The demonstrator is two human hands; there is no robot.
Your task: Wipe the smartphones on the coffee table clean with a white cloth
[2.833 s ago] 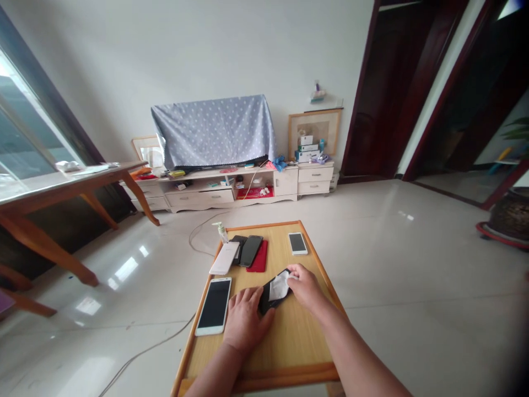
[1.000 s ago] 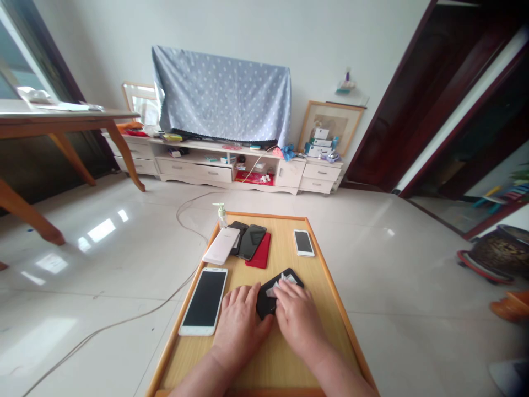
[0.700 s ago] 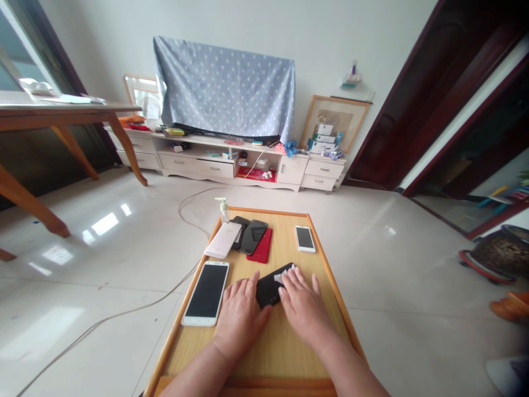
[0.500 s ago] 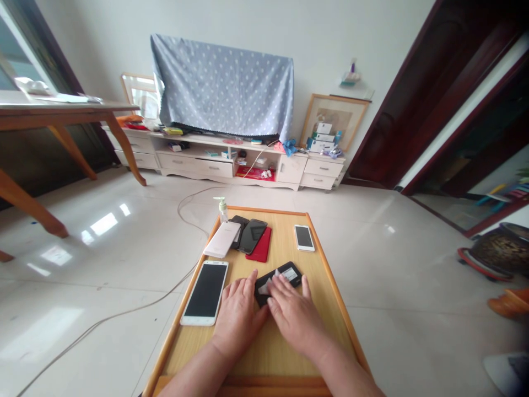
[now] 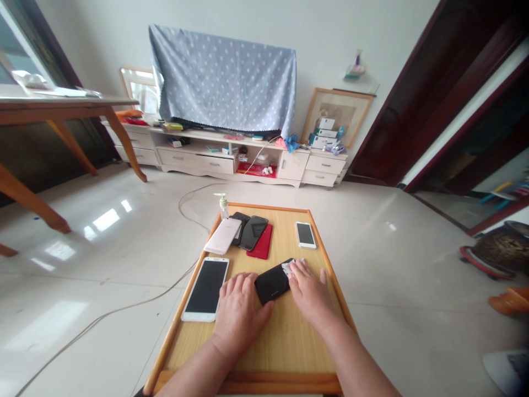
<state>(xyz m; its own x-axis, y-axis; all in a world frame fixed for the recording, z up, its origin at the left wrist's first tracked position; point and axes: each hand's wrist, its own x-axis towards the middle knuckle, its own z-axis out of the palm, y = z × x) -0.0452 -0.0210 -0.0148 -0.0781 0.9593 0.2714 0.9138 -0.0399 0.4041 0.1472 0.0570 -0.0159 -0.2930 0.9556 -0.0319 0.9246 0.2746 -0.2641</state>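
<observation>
A black smartphone (image 5: pixel 273 283) lies slanted on the small wooden table (image 5: pixel 289 353). My left hand (image 5: pixel 238 307) steadies its near left end, with the thumb along the lower edge and the fingers at the upper left corner. My right hand (image 5: pixel 312 289) presses a crumpled white tissue (image 5: pixel 286 268) onto the phone's far right end. Its fingers lie over the tissue and hide part of it. Just left of my left hand is a large white phone (image 5: pixel 206 289) with a dark screen. A smaller white phone (image 5: pixel 306 235) rests near the table's right edge.
At the table's back left are a pale pink phone (image 5: pixel 223 236), dark phones (image 5: pixel 253 233), a red phone or case (image 5: pixel 260 242) and a pump bottle (image 5: pixel 223 207). Beyond stands a low white cabinet (image 5: pixel 198 162). A cable (image 5: pixel 124 311) runs across the floor at left.
My right hand has moved the tissue back and forth along the black phone, now back at its far right end. My left hand has stayed at the phone's near end. The view has shifted.
</observation>
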